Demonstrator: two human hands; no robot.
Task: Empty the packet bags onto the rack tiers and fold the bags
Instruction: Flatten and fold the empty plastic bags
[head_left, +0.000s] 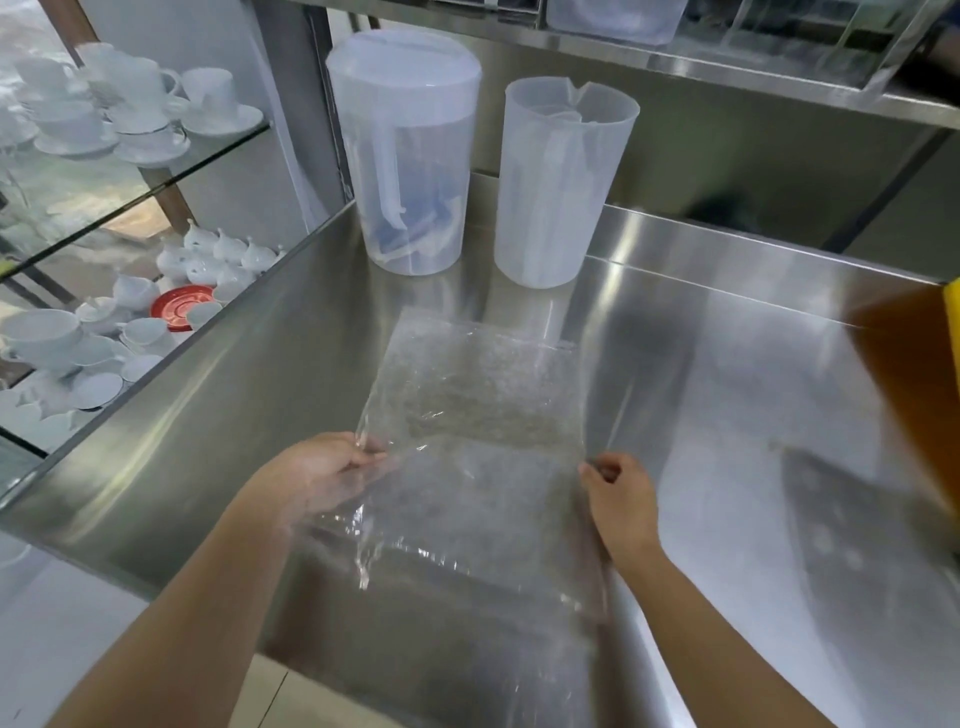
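Packet bag (478, 415), clear and seemingly empty, stretched flat just over the steel bench (727, 364), far end toward two pitchers, near end close to the bench's front edge. Pinched at its left edge by the left hand (332, 467), fingers curled onto the film. Pinched at its right edge by the right hand (618, 499), thumb and fingers closed on it.

Likely risks: slick film sliding out of one pinch and crumpling, trapped air puffing up the fold, a skewed crease from uneven pulling. Could also knock the lidded pitcher (410, 156) or the open pitcher (561, 182), both upright just beyond the far end, if swept forward.

Plenty of bare steel to the right, up to an amber object (914, 389) at the frame's edge. Bounded on the left by the bench rim, with glass shelves of cups (130, 130) beyond. Overhead shelf (675, 52) well above.
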